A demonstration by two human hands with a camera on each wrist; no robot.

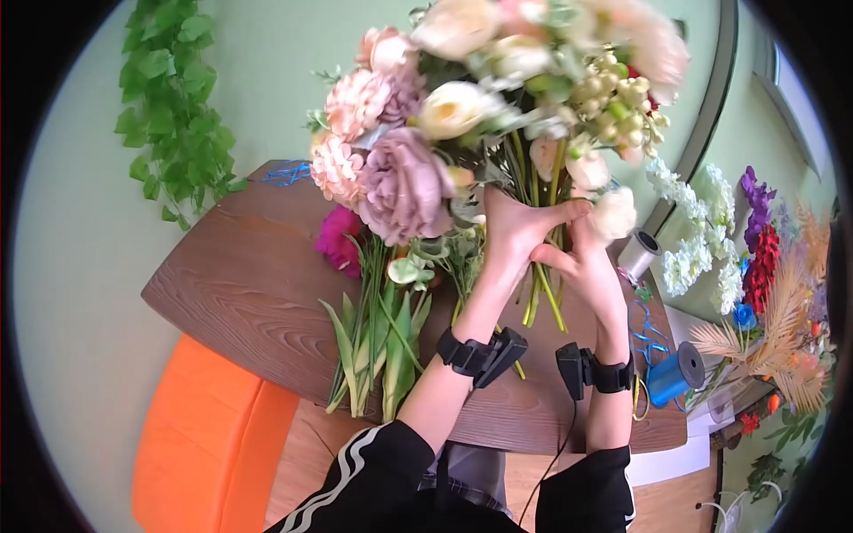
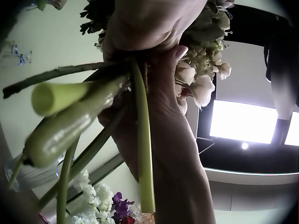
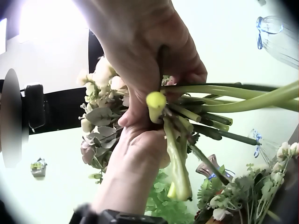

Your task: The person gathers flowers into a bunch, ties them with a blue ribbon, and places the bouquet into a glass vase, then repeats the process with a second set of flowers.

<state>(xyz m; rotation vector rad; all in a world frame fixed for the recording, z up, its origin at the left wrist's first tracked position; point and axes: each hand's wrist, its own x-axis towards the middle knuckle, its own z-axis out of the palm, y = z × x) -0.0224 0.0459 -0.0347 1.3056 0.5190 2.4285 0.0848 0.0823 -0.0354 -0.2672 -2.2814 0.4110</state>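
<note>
A large bouquet [image 1: 498,107] of pink, mauve and cream flowers is held up over the table, its heads partly blurred. My left hand [image 1: 511,233] grips the stems just under the blooms, thumb stretched across toward the other hand. From the other side, my right hand [image 1: 584,251] holds the same bundle, and the two hands meet around it. Below them the green stems [image 1: 544,298] fan out. In the left wrist view the cut stem ends [image 2: 145,154] spread from beneath the hands. The right wrist view shows the stems [image 3: 224,95] pointing away from both palms; the fingers' far sides are hidden.
On the brown wooden table [image 1: 240,258] lie more stemmed flowers with a magenta bloom [image 1: 339,242]. A blue ribbon spool [image 1: 675,375] and a silver spool [image 1: 638,253] stand at the right. White flower sprays [image 1: 697,231] are beyond; an orange seat [image 1: 200,435] is at lower left.
</note>
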